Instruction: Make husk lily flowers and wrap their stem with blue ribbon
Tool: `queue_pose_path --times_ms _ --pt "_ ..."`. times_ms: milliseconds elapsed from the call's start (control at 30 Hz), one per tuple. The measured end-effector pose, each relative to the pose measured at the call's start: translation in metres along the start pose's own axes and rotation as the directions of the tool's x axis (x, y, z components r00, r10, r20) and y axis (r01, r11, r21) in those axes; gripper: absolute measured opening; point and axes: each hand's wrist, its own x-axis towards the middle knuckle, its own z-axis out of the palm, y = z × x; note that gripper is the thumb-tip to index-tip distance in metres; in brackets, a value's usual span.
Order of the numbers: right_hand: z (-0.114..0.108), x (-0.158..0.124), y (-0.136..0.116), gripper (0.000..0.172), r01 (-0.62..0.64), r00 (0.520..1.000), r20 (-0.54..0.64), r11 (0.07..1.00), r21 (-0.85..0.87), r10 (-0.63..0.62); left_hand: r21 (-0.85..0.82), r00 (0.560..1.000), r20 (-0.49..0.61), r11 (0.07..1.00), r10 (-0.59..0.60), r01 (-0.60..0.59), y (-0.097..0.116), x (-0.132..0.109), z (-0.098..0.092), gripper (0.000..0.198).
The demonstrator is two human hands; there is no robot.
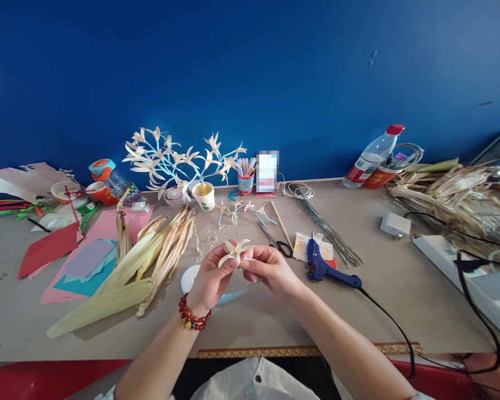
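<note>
A pale corn-husk flower [234, 253] with several pointed petals is pinched between the fingertips of both hands, above the middle of the table. My left hand [211, 276], with a red bead bracelet at its wrist, grips the flower's base from the left. From the right, my right hand [273, 271] closes thumb and fingers at the same base. A white round lid-like disc [190, 279] lies partly behind my left hand. Beyond the hands, black-handled scissors [277, 241] and small finished flowers [233, 213] rest on the table.
A blue glue gun [327, 266] lies at right, its cord running to the front edge. Corn husks [127, 278] and coloured paper [52, 250] cover the left. Cups of flower branches [204, 197], wires [329, 233], a bottle [370, 158] and a power strip [462, 275] stand around.
</note>
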Motion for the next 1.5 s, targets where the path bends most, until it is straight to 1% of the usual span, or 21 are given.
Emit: queue_pose_path --times_ms 167,267,300,367,433,467,500,567,633,667,733,767,800,867,967,1000,1067,1167,1300,1367,1500 --pt "0.001 0.001 0.005 0.026 -0.078 0.996 0.062 0.990 0.121 0.071 -0.086 0.998 0.020 0.994 -0.060 0.061 0.002 -0.001 0.001 0.021" --pt "0.001 0.002 0.009 0.027 -0.076 0.995 0.073 0.990 0.116 0.067 -0.117 0.995 0.064 0.990 -0.077 0.085 0.003 0.000 0.002 0.019" --pt "0.001 0.002 0.010 0.027 -0.053 0.997 0.065 0.994 0.094 0.047 -0.118 0.994 0.071 0.989 -0.078 0.086 0.002 0.000 0.003 0.020" --pt "0.001 0.001 0.010 0.027 0.041 0.999 0.018 0.999 0.000 -0.041 -0.113 0.995 0.058 0.990 -0.079 0.085 0.001 0.000 0.004 0.021" --pt "0.001 -0.001 0.009 0.025 0.175 0.978 -0.074 0.963 -0.202 -0.194 -0.104 0.998 -0.003 0.993 -0.057 0.057 -0.002 0.000 0.005 0.021" --pt "0.002 -0.002 0.008 0.023 0.234 0.951 -0.116 0.910 -0.342 -0.288 -0.090 0.998 -0.045 0.996 -0.034 0.030 -0.003 0.000 0.006 0.021" --pt "0.003 -0.003 0.007 0.021 0.273 0.913 -0.141 0.830 -0.486 -0.382 -0.069 0.996 -0.086 0.998 -0.005 -0.001 -0.005 0.000 0.007 0.021" --pt "0.005 -0.005 0.007 0.014 0.298 0.835 -0.127 0.633 -0.715 -0.536 -0.011 0.988 -0.140 0.998 0.058 -0.060 -0.007 -0.001 0.009 0.021" --pt "0.007 -0.006 0.008 0.011 0.298 0.778 -0.070 0.464 -0.834 -0.625 0.051 0.983 -0.147 0.994 0.106 -0.100 -0.008 -0.001 0.009 0.018" --pt "0.007 -0.006 0.009 0.011 0.300 0.763 -0.042 0.410 -0.861 -0.646 0.079 0.979 -0.151 0.989 0.136 -0.125 -0.009 -0.001 0.009 0.016" --pt "0.008 -0.005 0.010 0.013 0.307 0.753 -0.014 0.370 -0.877 -0.658 0.128 0.966 -0.169 0.976 0.195 -0.175 -0.009 -0.001 0.007 0.013" --pt "0.008 -0.005 0.010 0.013 0.311 0.758 -0.018 0.386 -0.869 -0.652 0.146 0.959 -0.184 0.971 0.215 -0.189 -0.009 -0.001 0.006 0.013" --pt "0.008 -0.005 0.009 0.013 0.312 0.770 -0.037 0.427 -0.848 -0.636 0.158 0.955 -0.196 0.969 0.222 -0.192 -0.009 -0.001 0.005 0.012" --pt "0.007 -0.004 0.008 0.014 0.300 0.819 -0.102 0.573 -0.763 -0.565 0.156 0.961 -0.192 0.973 0.198 -0.169 -0.008 -0.001 0.003 0.010" --pt "0.005 -0.002 0.005 0.020 0.235 0.913 -0.170 0.820 -0.521 -0.370 0.118 0.971 -0.170 0.981 0.171 -0.152 -0.007 -0.001 0.002 0.008" --pt "0.004 -0.001 0.005 0.022 0.206 0.936 -0.175 0.880 -0.429 -0.304 0.104 0.971 -0.168 0.983 0.168 -0.152 -0.006 -0.001 0.002 0.007" --pt "0.003 0.000 0.004 0.024 0.151 0.966 -0.164 0.953 -0.264 -0.198 0.078 0.975 -0.157 0.987 0.154 -0.143 -0.005 -0.001 0.002 0.007" --pt "0.002 0.001 0.004 0.025 0.064 0.990 -0.121 0.992 -0.112 -0.077 0.028 0.988 -0.104 0.994 0.112 -0.109 -0.002 0.000 0.002 0.008" --pt "0.001 0.000 0.003 0.027 -0.018 0.997 -0.072 0.999 -0.042 0.015 -0.017 0.998 -0.035 0.998 0.057 -0.057 0.004 0.000 0.003 0.008" --pt "0.000 0.000 0.003 0.026 -0.025 0.999 -0.049 0.999 -0.038 0.023 -0.025 0.999 -0.018 0.999 0.044 -0.045 0.006 -0.001 0.004 0.009" --pt "-0.001 0.000 0.004 0.022 0.014 1.000 -0.013 1.000 0.005 -0.014 -0.024 1.000 0.009 0.999 0.028 -0.028 0.006 -0.002 0.004 0.006"
